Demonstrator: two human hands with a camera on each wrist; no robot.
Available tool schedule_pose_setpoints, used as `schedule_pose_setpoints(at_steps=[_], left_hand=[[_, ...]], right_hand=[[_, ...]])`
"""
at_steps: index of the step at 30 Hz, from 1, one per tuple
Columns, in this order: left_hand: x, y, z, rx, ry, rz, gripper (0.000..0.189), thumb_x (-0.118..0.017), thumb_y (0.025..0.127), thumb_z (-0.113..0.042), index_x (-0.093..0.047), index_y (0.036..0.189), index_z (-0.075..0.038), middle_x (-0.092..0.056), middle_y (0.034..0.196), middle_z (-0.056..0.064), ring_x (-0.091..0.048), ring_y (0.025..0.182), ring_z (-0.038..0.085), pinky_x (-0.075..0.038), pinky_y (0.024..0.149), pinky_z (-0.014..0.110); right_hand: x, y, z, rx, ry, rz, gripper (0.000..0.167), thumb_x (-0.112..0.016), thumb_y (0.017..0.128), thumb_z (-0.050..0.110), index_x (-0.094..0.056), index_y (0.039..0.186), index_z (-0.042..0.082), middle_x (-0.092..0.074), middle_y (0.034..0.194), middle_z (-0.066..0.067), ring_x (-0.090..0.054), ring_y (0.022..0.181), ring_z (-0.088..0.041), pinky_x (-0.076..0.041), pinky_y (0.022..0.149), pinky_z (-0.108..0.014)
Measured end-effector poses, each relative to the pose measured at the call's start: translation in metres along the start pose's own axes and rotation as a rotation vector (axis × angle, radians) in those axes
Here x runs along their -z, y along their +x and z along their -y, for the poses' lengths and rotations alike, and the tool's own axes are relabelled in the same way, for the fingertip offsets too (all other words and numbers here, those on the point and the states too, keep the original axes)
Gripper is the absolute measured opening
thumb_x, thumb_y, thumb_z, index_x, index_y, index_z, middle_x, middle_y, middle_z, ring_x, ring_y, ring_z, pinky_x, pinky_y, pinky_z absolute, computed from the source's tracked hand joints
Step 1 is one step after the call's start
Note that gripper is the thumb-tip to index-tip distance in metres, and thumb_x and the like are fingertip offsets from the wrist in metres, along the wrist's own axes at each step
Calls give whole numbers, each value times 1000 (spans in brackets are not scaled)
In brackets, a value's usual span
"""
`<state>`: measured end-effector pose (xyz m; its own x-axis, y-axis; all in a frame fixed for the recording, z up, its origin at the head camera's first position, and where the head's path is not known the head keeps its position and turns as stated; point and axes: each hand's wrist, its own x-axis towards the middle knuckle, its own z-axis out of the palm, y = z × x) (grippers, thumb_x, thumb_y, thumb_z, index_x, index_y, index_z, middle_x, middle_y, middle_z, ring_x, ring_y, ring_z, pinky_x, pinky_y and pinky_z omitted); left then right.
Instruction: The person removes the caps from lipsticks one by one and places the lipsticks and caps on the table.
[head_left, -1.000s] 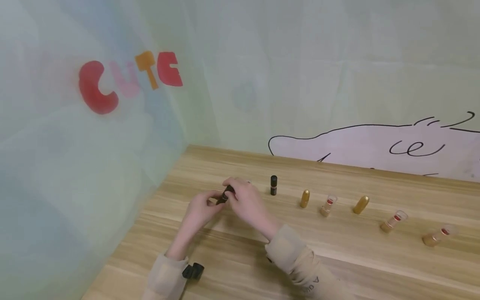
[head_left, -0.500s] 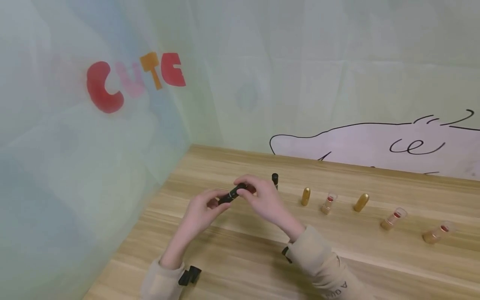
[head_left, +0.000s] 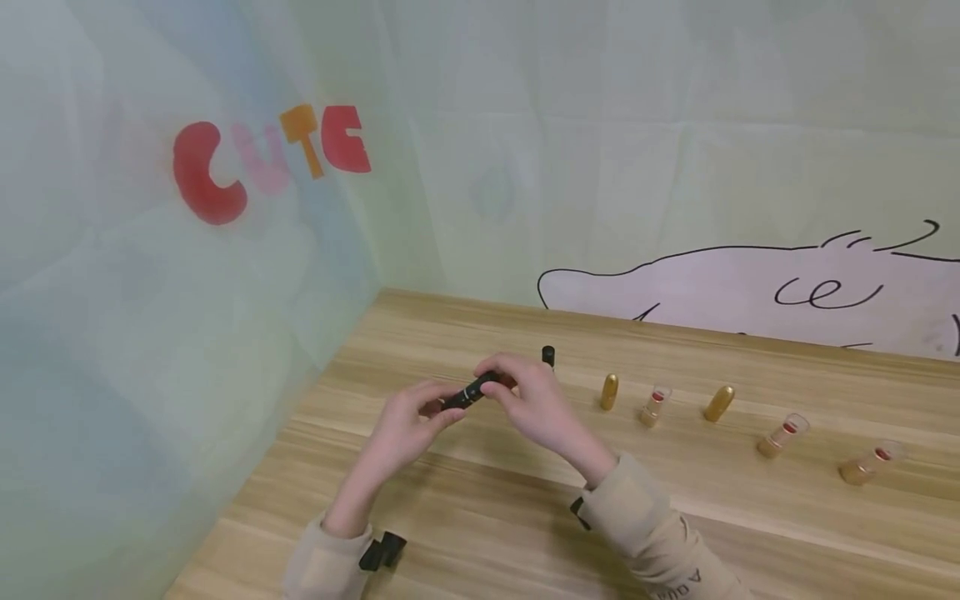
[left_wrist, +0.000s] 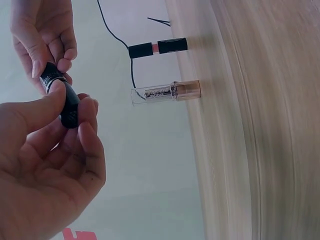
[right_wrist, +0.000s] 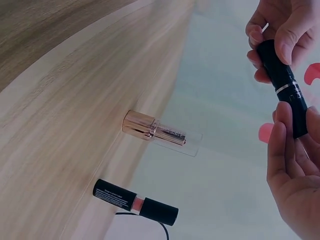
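Both hands hold one black lipstick tube (head_left: 471,392) with a thin silver band, tilted above the table. My left hand (head_left: 405,423) pinches its lower left end between thumb and fingers. The upper right end is gripped by my right hand (head_left: 536,404). In the right wrist view the lipstick (right_wrist: 281,70) looks closed, its two black parts meeting at the band. Just behind the right hand stands another black lipstick (head_left: 548,356), partly hidden; its pink band shows in the left wrist view. Near it stands a lipstick with a clear cap and rose-gold base (left_wrist: 187,90).
To the right, a row of upright lipsticks stands on the wooden table (head_left: 487,533): a gold bullet-shaped one (head_left: 610,392), a clear-capped one (head_left: 656,407), a second gold one (head_left: 720,403), then two clear-capped ones (head_left: 782,436). Walls (head_left: 465,167) border the table at left and back.
The hands have shifted right with the lipstick, which lies at a flatter tilt than a second ago. My right hand now covers part of the standing black lipstick. Little differs since half a second ago.
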<state>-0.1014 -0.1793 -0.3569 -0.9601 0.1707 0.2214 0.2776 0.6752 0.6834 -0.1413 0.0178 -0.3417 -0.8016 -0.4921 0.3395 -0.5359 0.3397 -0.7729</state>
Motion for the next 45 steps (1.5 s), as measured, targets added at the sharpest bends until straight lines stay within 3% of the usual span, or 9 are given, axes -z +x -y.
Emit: schedule_pose_setpoints(at_steps=[10,19,24,31,38,42,45], left_hand=[[-3,1,1,24,-50,68,21,-69,86,-15,-72,105,-7,-70,99,5,-61,83,12,-48,72,22],[-1,0,3,77,-140,136,21,-67,88,-14,-71,107,-4,-72,97,11,-62,76,11,-47,66,24],[2,0,4,75,-182,175,22,-66,89,-13,-71,107,-1,-71,93,15,-61,74,13,-47,66,24],[4,0,5,109,-239,217,21,-64,90,-11,-70,107,1,-69,89,22,-61,76,14,-50,72,27],[7,1,7,131,-313,274,24,-62,91,-10,-68,109,6,-69,94,27,-64,80,16,-54,78,30],[9,2,11,124,-369,307,26,-61,92,-8,-66,109,10,-67,96,29,-64,83,19,-54,78,26],[9,1,15,122,-437,333,28,-60,92,-8,-64,109,14,-70,90,17,-64,82,18,-54,77,25]], right_hand=[[-2,-4,-6,30,-17,-38,15,-63,90,6,-67,104,8,-70,94,-3,-63,80,-12,-46,68,-23],[-3,-6,-6,29,-23,-34,16,-63,90,8,-67,105,9,-70,97,-3,-64,85,-13,-48,73,-26],[-5,-6,-6,52,-30,-40,15,-63,90,9,-68,104,8,-70,98,-4,-62,85,-13,-48,74,-26],[-7,-6,-9,103,-26,-60,14,-64,88,7,-68,101,8,-70,94,-3,-64,86,-14,-52,86,-37],[-10,-6,-11,136,-34,-71,14,-63,89,8,-68,101,9,-69,91,-2,-53,70,-9,-46,66,-23],[-10,-6,-10,127,-30,-64,14,-63,89,10,-68,101,11,-68,91,0,-53,70,-6,-47,70,-24],[-9,-6,-9,137,-20,-65,13,-63,89,9,-68,101,10,-68,91,0,-52,68,-6,-46,67,-24]])
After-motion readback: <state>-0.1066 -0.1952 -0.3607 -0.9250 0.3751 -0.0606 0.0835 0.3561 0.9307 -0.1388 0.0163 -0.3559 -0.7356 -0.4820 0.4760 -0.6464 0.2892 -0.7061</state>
